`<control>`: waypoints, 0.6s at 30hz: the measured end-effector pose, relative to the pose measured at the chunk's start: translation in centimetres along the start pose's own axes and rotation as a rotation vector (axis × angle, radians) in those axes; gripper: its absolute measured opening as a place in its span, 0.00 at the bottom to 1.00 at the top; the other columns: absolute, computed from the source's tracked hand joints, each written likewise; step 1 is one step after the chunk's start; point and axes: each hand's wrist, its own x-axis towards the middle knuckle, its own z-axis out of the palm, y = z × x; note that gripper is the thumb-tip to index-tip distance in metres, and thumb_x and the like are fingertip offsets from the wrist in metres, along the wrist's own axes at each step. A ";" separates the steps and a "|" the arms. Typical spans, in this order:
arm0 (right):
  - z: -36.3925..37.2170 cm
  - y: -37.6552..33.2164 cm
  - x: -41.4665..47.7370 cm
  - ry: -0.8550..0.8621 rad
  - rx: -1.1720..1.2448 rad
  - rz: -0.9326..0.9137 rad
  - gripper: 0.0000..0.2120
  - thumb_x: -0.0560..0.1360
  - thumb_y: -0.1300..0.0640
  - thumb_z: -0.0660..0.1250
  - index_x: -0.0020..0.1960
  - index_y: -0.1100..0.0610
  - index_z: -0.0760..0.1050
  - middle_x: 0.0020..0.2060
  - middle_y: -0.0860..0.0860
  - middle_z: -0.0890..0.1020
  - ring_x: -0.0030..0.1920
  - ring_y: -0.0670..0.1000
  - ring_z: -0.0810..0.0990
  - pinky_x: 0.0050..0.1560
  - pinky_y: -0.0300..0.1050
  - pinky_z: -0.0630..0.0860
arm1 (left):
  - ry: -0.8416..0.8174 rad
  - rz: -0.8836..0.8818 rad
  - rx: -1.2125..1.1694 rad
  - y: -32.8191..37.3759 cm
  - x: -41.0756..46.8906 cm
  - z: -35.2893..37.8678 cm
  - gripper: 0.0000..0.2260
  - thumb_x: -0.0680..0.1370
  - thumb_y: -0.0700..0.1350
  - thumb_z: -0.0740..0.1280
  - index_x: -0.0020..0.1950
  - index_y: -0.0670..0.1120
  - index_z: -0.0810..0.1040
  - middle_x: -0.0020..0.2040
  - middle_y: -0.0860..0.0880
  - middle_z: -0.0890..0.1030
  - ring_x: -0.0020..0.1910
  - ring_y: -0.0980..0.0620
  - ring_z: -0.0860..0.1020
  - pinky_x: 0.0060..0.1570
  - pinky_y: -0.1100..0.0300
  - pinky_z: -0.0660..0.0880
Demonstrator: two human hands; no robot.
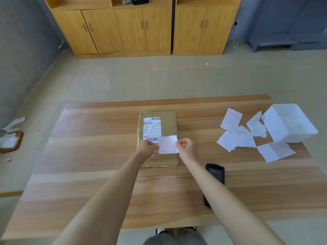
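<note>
A flat brown cardboard parcel [168, 124] lies in the middle of the wooden table [88, 156], with a white shipping label [152, 129] on its left half. Over the parcel's near part I hold a small white slip with red stamped characters [168, 144]. My left hand [147, 149] pinches the slip's left edge. My right hand [184, 146] pinches its right edge with curled fingers. Both forearms reach in from the near edge.
A black handheld device [215, 175] lies by my right forearm. At the right are several white paper slips [235, 137], one red-stamped [231, 118], and a white box [288, 121]. Wooden cabinets [141, 29] stand beyond the table. Paper scraps [10, 137] lie on the floor at left.
</note>
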 end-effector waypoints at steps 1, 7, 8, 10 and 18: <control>0.3 0.1 0.0 0.011 -0.045 0.015 0.02 0.75 0.54 0.65 0.45 0.52 0.74 0.41 0.46 0.79 0.45 0.51 0.79 0.42 0.43 0.71 | -0.009 -0.008 0.012 -0.2 0.2 0.0 0.10 0.77 0.41 0.67 0.35 0.44 0.75 0.33 0.47 0.75 0.32 0.50 0.71 0.32 0.62 0.66; 0.9 0.9 0.4 0.093 -0.384 -0.052 0.06 0.76 0.52 0.65 0.48 0.52 0.79 0.55 0.52 0.75 0.58 0.55 0.73 0.60 0.52 0.70 | -0.038 -0.075 0.009 -1.1 1.6 0.3 0.16 0.76 0.38 0.66 0.29 0.44 0.68 0.29 0.47 0.70 0.28 0.51 0.67 0.31 0.62 0.63; 1.0 1.1 0.6 0.081 -0.389 -0.045 0.06 0.76 0.52 0.65 0.48 0.52 0.79 0.55 0.52 0.76 0.59 0.56 0.73 0.61 0.52 0.70 | -0.042 -0.085 0.015 -1.1 1.7 0.3 0.15 0.76 0.38 0.66 0.30 0.44 0.68 0.29 0.47 0.70 0.28 0.51 0.67 0.31 0.62 0.63; 1.2 1.2 0.9 0.063 -0.387 -0.037 0.05 0.75 0.52 0.65 0.47 0.52 0.78 0.55 0.52 0.76 0.59 0.56 0.73 0.60 0.53 0.70 | -0.041 -0.106 0.046 -1.1 1.8 0.2 0.13 0.76 0.39 0.65 0.31 0.43 0.69 0.30 0.47 0.72 0.29 0.51 0.68 0.33 0.62 0.66; 2.0 1.1 1.2 0.034 -0.381 -0.025 0.04 0.75 0.53 0.65 0.41 0.50 0.75 0.52 0.52 0.76 0.56 0.56 0.75 0.60 0.55 0.72 | -0.033 -0.142 0.154 -0.7 2.2 0.0 0.12 0.75 0.39 0.64 0.31 0.42 0.69 0.29 0.46 0.73 0.29 0.50 0.71 0.30 0.62 0.70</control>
